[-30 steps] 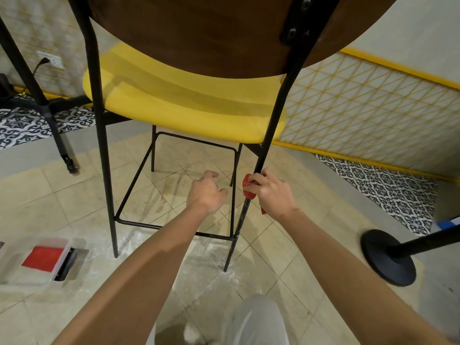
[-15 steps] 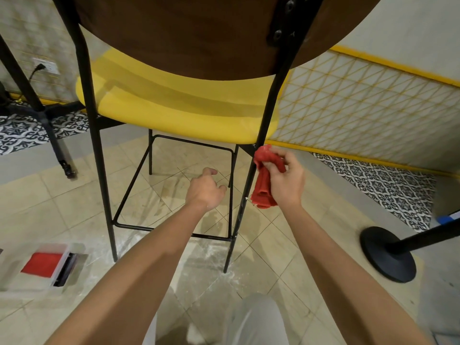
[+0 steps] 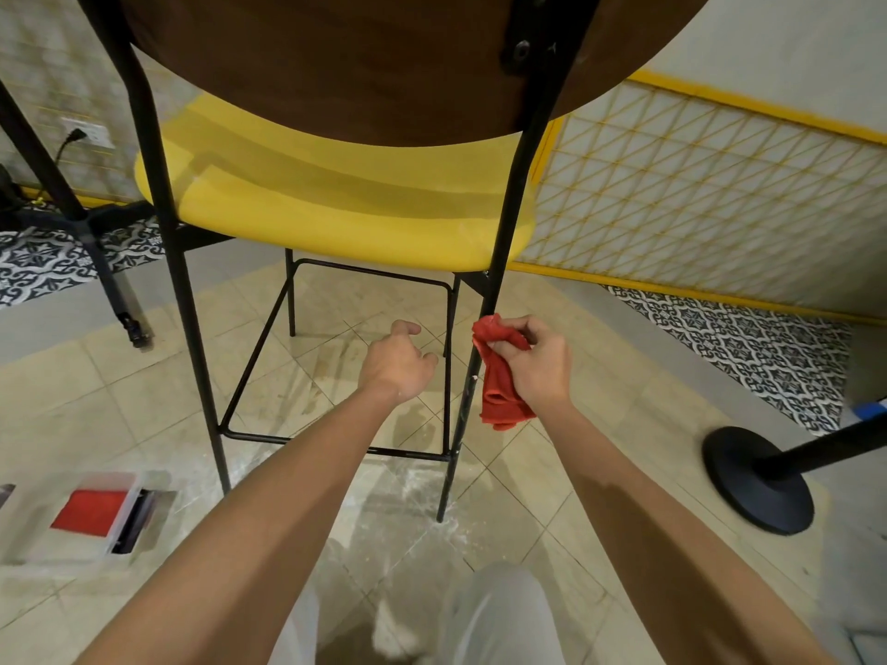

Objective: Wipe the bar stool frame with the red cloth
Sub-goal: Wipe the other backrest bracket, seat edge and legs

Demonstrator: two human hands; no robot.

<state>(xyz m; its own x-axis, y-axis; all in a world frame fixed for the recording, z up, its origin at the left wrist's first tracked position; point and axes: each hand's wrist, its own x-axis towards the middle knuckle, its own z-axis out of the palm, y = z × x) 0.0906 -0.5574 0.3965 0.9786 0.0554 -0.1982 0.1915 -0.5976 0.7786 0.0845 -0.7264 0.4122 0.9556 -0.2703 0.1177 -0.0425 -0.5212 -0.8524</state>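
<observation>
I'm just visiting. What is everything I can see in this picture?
bar stool frame: one, black, centre
seat: one, yellow, on the frame
backrest: one, brown wood, top
red cloth: one, red, by the stool's near right leg
floor: one, beige tiles, underneath
clear box: one, red item inside, on the floor, lower left
post base: one, black, on the floor, right
wall socket: one, white, upper left
left hand: one, empty, loosely curled
right hand: one, grips the red cloth

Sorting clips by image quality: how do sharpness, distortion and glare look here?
Head view: wide-angle distortion bows the stool frame; the right hand and red cloth are sharp; soft sheen on the yellow seat and floor tiles; corners look softer.
</observation>
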